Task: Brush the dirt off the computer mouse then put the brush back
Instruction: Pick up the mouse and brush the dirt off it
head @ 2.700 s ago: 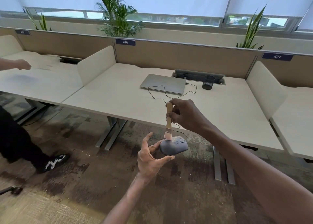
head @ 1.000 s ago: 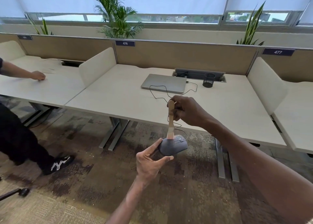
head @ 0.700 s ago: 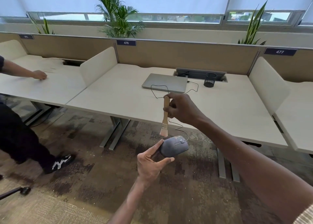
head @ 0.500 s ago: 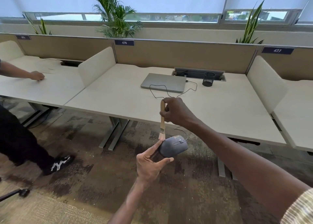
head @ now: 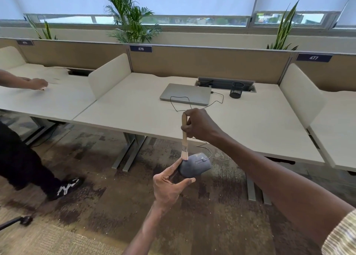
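Lower centre of the frame: your left hand (head: 169, 185) pinches the grey mouse (head: 195, 165) between thumb and fingers, out over the floor in front of the desk (head: 134, 108). Your right hand (head: 200, 124), fingers curled, holds the wooden brush (head: 184, 137) upright, bristles touching the mouse's near-left edge. The mouse looks light, hard and smooth; grip its sides. Its thin cable (head: 207, 147) could tug.
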Demonstrator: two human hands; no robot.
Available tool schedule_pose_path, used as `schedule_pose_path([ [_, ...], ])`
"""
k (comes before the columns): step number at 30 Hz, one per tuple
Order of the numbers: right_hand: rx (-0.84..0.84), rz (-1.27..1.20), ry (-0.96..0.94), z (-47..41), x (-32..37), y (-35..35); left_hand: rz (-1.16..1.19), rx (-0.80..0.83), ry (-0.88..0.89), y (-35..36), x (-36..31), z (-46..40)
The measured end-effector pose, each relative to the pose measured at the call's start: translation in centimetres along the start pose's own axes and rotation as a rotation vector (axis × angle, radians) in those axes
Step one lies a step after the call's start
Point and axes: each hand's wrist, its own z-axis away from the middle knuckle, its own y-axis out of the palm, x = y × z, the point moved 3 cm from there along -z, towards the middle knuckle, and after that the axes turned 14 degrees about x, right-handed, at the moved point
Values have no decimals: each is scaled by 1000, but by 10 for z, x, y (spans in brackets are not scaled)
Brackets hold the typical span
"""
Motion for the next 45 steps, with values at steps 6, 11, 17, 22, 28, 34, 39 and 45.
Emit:
schedule_pose_path([
  [6,-1,81,84,-1,-11,-5,-24,-10,-13,0,-1,3],
  [11,1,8,34,-2,-3,-6,-31,-32,-12,0,4,1],
  [17,41,32,80,-2,-8,-7,-37,-27,12,-1,6,2],
  [22,-13,-148,-19,9,-17,-21,-16,-29,-5,-4,7,5],
  [28,47,-268,-71,28,-34,-23,47,-59,-31,-10,11,3],
  [34,15,-270,-62,30,-42,-21,51,-42,-46,-7,17,0],
  [39,-40,-231,-69,26,-46,-22,19,-33,-52,-7,19,0],
  [45,-54,-257,-68,17,-47,-20,12,-32,-57,-7,24,0],
])
